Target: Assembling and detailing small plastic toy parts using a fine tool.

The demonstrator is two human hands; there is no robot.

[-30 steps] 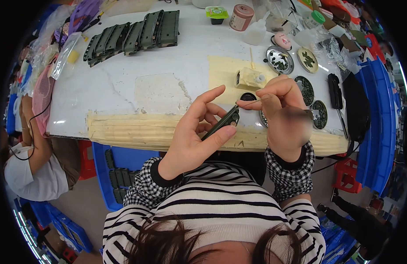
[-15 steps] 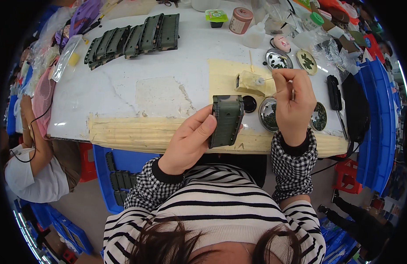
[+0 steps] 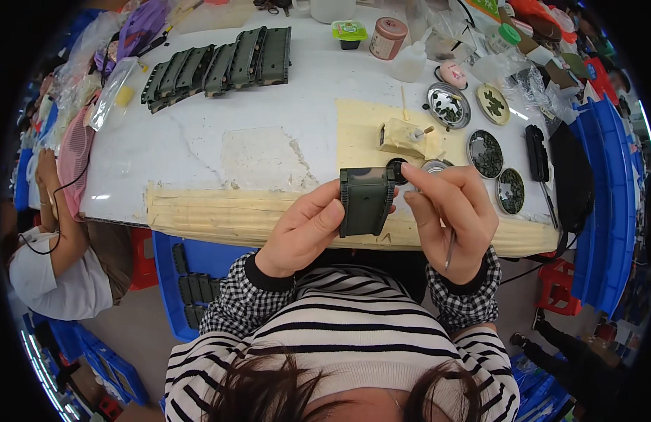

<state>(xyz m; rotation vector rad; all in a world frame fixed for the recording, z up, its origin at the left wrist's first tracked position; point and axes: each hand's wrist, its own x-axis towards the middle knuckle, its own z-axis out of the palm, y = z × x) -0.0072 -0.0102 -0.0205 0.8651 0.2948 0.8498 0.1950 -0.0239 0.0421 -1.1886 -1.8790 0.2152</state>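
Note:
My left hand grips a dark green camouflage-patterned plastic part by its left side, thumb on the front edge, holding it upright above the table's near edge. Close to the part's right side is my right hand, its index finger reaching toward the part's upper right corner. A thin metal tool is tucked in that hand, its end sticking out below the palm; its other end is hidden. Whether the fingertips also pinch something small cannot be made out. Beyond the hands stands a tape-wrapped bottle holder with a thin stick at its mouth.
Similar camouflage parts stand in a row at the far left. Round dishes of small green pieces lie on the right, near a black-handled tool. A blue bin with more parts is below the table. Someone in white sits at left.
My right hand has come down and left from the bottle to the camouflage part. The thin stick it held near the bottle now rests there. The left hand keeps its hold.

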